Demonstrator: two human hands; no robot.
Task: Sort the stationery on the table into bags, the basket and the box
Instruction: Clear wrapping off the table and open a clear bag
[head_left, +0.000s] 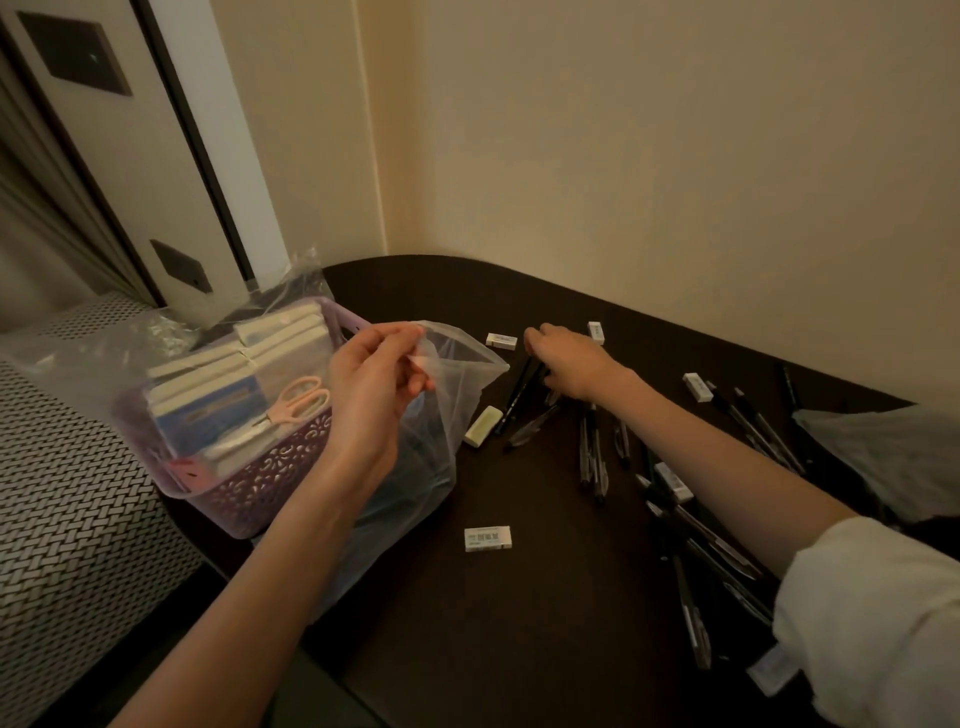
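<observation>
While the bag rim is pinched by the left hand, pens are grasped by the right hand.

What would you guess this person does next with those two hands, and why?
Probably lift the pens under the right hand and drop them into the clear bag. The left hand pinches the bag's rim and holds its mouth up toward the pens, while the right hand's fingers are down on a few dark pens lying on the table. Whether they are gripped yet is unclear.
</observation>
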